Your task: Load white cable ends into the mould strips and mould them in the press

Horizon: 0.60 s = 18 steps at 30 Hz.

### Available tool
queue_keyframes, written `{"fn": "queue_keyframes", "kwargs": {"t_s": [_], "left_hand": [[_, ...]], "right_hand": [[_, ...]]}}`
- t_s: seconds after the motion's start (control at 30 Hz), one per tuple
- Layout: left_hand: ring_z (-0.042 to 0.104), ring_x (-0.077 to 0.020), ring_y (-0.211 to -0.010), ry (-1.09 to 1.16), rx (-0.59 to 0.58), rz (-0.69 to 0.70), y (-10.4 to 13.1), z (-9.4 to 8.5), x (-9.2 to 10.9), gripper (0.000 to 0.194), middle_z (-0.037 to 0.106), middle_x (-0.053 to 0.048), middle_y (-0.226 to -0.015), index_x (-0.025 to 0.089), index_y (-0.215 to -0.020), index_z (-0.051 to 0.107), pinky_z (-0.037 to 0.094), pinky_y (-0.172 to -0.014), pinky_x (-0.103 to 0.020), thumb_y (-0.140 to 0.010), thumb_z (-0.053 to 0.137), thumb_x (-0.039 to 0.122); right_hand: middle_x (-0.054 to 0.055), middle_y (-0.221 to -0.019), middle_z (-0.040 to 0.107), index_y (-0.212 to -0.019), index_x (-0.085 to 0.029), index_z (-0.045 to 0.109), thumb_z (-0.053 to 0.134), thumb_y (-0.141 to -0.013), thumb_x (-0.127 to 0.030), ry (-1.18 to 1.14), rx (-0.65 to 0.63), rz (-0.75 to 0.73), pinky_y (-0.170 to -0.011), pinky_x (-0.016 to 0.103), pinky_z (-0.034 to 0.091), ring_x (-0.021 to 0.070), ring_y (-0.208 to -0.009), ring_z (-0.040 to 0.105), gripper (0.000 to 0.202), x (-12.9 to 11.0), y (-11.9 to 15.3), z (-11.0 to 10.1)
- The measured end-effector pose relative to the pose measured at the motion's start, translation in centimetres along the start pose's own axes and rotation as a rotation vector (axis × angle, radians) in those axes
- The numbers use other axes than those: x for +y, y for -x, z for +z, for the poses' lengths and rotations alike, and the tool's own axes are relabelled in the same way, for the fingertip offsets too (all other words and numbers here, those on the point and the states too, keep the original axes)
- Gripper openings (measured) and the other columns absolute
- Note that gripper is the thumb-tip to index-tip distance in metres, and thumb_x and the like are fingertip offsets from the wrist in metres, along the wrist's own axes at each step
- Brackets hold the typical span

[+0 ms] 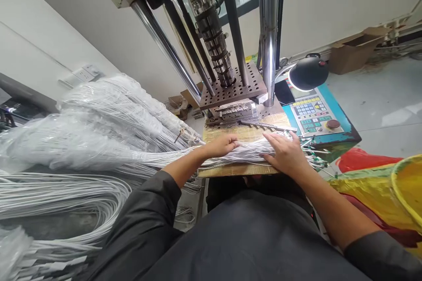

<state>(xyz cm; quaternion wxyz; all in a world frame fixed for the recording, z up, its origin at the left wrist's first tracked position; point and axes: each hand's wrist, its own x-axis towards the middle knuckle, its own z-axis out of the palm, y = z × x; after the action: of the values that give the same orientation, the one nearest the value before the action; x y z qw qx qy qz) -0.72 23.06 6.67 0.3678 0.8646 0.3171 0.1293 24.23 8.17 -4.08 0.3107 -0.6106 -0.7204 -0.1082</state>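
Note:
A thick bundle of white cables [249, 151] lies across a tan work board [211, 171] in front of me. My left hand [221, 145] is curled over the bundle from the left, fingers closed on some of the cables. Farther right, my right hand [286, 151] rests on the same bundle with fingers stretched and thumb apart. Past it, green-and-white cable ends [318, 158] fan out over the board's right edge. A dark metal strip with small brass-coloured pieces [267, 127] lies just behind the cables.
A press with a perforated plate [234, 88] stands over a metal fixture [235, 112] behind the board. To its right are a control panel [313, 112] and a black lamp [308, 73]. Plastic-wrapped cable bundles [99, 118] crowd the left; a yellow basket [407, 184] stands at right.

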Motion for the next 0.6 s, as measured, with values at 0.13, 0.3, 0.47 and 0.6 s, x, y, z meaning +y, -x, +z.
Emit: {"fn": "queue_keyframes", "kwargs": {"t_s": [0.13,0.3,0.47,0.6], "left_hand": [[0.045,-0.0103,-0.058,0.097,0.103,-0.080,0.2,-0.3,-0.4,0.026,0.053,0.003,-0.066,0.017,-0.083,0.058,0.033,-0.055,-0.023,-0.091,0.064,0.042],[0.035,-0.0069,-0.047,0.498,0.183,-0.098,1.1,-2.2,-0.7,0.037,0.042,0.008,-0.059,0.019,-0.085,0.053,0.027,-0.048,-0.021,-0.088,0.068,0.052],[0.034,-0.0058,-0.049,0.625,0.274,-0.017,2.5,-2.8,-0.6,0.042,0.042,0.008,-0.059,0.019,-0.086,0.054,0.028,-0.049,-0.019,-0.085,0.073,0.057],[0.038,-0.0065,-0.050,0.512,0.139,-0.035,2.7,-2.6,-0.5,0.045,0.046,0.007,-0.059,0.017,-0.084,0.056,0.029,-0.049,-0.020,-0.083,0.074,0.059]], "right_hand": [[0.017,-0.144,0.062,-0.151,-0.019,0.044,0.065,-0.091,-0.051,-0.020,-0.015,0.005,-0.118,0.062,0.022,0.0356,-0.129,0.059,0.071,1.1,0.5,-0.6],[0.018,-0.152,0.053,-0.156,-0.023,0.039,0.067,-0.090,-0.047,-0.051,0.054,0.021,-0.115,0.063,0.031,0.0386,-0.135,0.054,0.076,1.6,1.8,-1.0],[0.015,-0.156,0.049,-0.152,-0.030,0.047,0.073,-0.088,-0.034,-0.120,0.352,0.109,-0.112,0.058,0.042,0.0398,-0.136,0.053,0.069,0.0,2.2,-2.2],[0.013,-0.131,0.068,-0.143,-0.028,0.057,0.073,-0.088,-0.023,-0.271,0.424,0.072,-0.103,0.051,0.054,0.0329,-0.119,0.066,0.058,-1.2,2.1,-2.3]]}}
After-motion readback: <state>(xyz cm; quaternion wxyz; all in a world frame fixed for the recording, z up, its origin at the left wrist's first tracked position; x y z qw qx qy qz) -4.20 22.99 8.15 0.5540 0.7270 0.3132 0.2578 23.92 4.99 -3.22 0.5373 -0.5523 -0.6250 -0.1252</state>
